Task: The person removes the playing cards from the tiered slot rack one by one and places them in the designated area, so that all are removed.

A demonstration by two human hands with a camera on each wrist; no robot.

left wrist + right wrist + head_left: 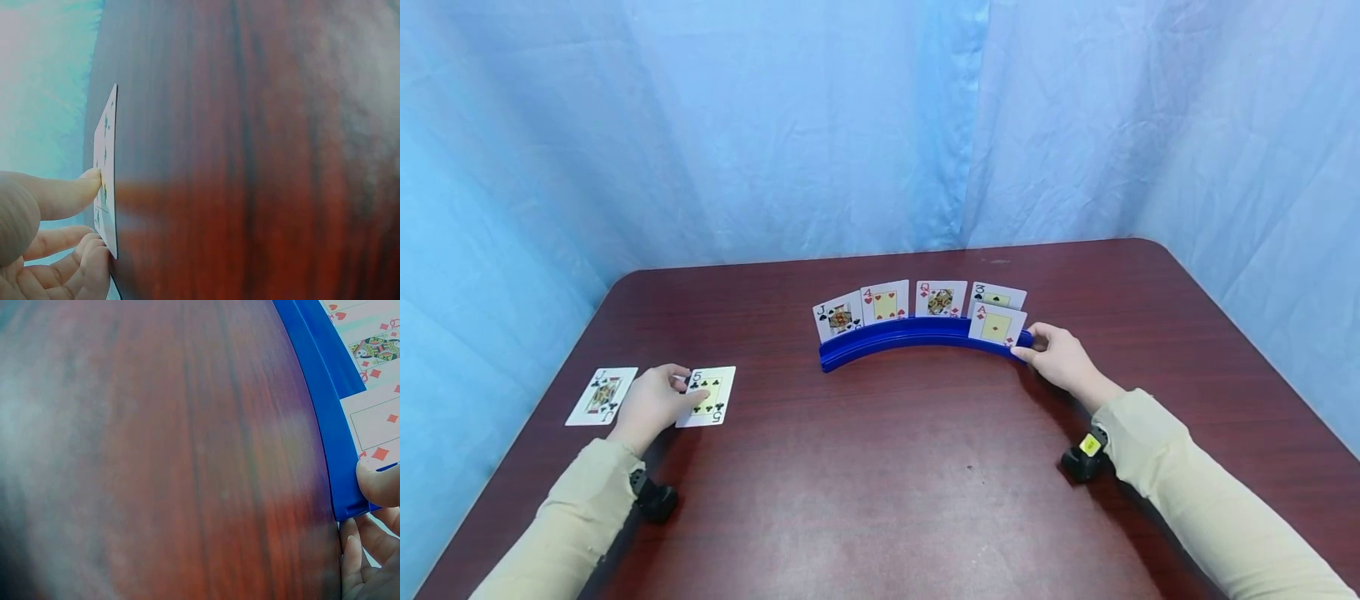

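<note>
At the left of the table, my left hand [655,398] pinches a five of clubs [721,382], thumb on its face. The left wrist view shows the thumb over the card [107,156] and fingers at its near edge. On the far side, my right hand [1066,360] grips the right end of a curved blue card holder [902,332], thumb in front. Standing in the holder are a jack of spades [838,318], four of hearts [884,305], queen of diamonds [941,300] and three of spades [1003,295]. An ace of diamonds [997,325] stands before the three, partly covering it.
A jack of clubs [601,397] lies face up left of my left hand. The dark red-brown table [880,475] has rounded far corners. Light blue curtains [820,125] hang around its back and sides.
</note>
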